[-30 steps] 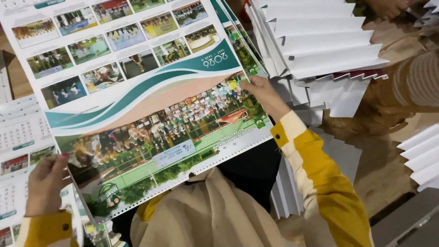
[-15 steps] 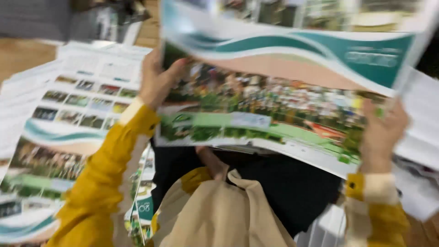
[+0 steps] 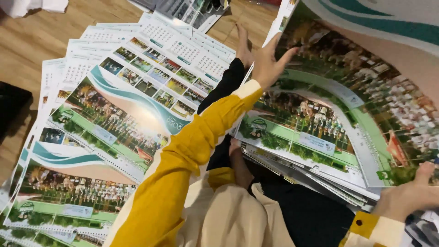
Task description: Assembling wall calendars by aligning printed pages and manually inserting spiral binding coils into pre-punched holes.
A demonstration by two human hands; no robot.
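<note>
The left hand lies open and flat, fingers spread, on the far left edge of the lifted calendar sheet; it presses the sheet and clamps nothing. The right hand pinches the near right corner of the same sheet, thumb on top. Half a second ago both hands held this sheet raised in front of the body. It now hangs lower, to the right, over a stack of like sheets whose edges show beneath it. This change suggests the sheet is being laid onto that stack. Between the arms sit the person's lap and a beige bag. To the left, a fanned row of calendar sheets lies spread on the wooden floor.
</note>
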